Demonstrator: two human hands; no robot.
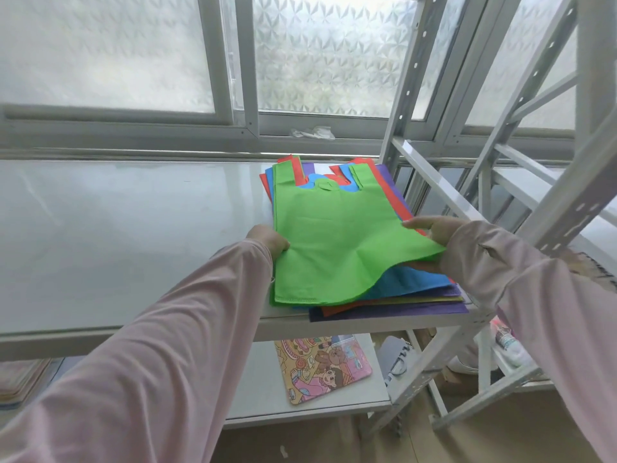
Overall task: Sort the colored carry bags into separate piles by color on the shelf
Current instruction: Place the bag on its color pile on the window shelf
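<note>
A mixed stack of carry bags lies at the right end of the white shelf (117,228). The green bag (334,242) is on top, its near right corner lifted off the pile. Under it show a blue bag (410,279), red bags (397,198) and a purple bag (394,310). My left hand (267,240) grips the green bag's left edge. My right hand (430,233) pinches its right edge, thumb on top and fingers beneath. Both arms wear pale pink sleeves.
Frosted windows (317,55) stand behind the shelf. White perforated rack uprights (404,95) and braces rise at the right. A cartoon-printed bag (322,367) lies on the lower shelf. A crumpled white scrap (312,132) sits on the sill. The shelf's left part is bare.
</note>
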